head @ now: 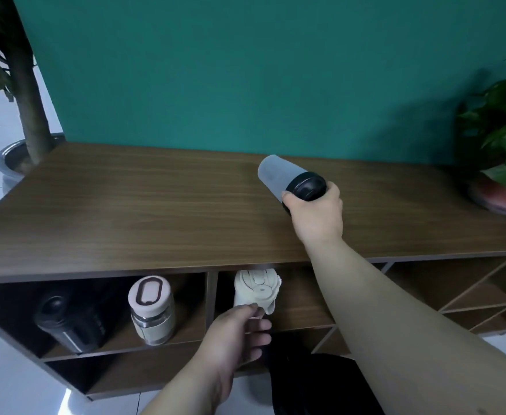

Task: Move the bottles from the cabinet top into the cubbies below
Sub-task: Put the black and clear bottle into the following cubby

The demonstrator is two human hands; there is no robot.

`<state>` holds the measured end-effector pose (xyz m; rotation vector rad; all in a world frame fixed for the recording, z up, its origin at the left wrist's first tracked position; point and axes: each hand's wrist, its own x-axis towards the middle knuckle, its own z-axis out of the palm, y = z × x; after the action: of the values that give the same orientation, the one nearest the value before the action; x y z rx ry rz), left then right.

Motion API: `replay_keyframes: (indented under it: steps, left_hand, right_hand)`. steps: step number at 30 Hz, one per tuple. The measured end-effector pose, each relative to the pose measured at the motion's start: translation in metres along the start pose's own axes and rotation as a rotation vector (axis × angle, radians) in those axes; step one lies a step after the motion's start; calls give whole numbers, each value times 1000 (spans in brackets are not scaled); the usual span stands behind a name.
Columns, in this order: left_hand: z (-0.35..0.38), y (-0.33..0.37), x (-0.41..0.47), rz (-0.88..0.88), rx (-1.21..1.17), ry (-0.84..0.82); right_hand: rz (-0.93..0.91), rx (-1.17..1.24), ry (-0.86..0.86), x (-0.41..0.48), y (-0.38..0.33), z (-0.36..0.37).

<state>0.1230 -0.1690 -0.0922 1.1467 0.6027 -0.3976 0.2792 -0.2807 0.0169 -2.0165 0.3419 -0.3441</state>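
Observation:
My right hand (316,215) grips a frosted clear bottle (277,173) by its black cap end and holds it tilted above the wooden cabinet top (143,205). In the middle cubby (302,307) stands a cream white bottle (256,290); my left hand (235,339) holds it by its lower front with fingers and thumb. The left cubby holds a black bottle (69,319) and a glass bottle with a pale lid (152,310), both upright.
A potted plant (503,151) stands on the cabinet top at the far right. A tree trunk in a dark pot (27,115) stands on the floor at the left end. Diagonal-divided cubbies (470,295) lie to the right. The green wall is behind.

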Motion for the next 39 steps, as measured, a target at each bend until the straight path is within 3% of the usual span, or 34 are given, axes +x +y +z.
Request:
replay_keyframes:
  steps: [7,11,16,19,21,24,27,30,39]
  left_hand:
    - [3,-2,-9,-4,-83,-68]
    - [13,-7,-17,26,-210,-111]
    - [30,-25,-18,-16,-187,-173]
    - [43,-42,-14,-85,-160,-191]
    - [52,-53,-4,-147,-221,-187]
    - [63,-65,16,-193,-428,-174]
    - [72,-73,34,-244,-612,-133]
    - [85,-84,61,-318,-740,-110]
    - [98,-96,131,-329,-719,-156]
  right_hand:
    - [31,544,-233,-55,27,-72]
    - [-177,665,-384,-77,59,-129]
    - [-357,270,-606,-77,96,-174]
    - [-502,-99,-733,-76,111,-170]
    - [-520,-214,-798,-73,118,-162]
    - [-441,-275,-803,-71,134,-145]
    - [-220,-203,-674,-69,157,-127]
    - [-122,-214,-620,-57,171,-112]
    - [-225,-363,-673,-13,189,-74]
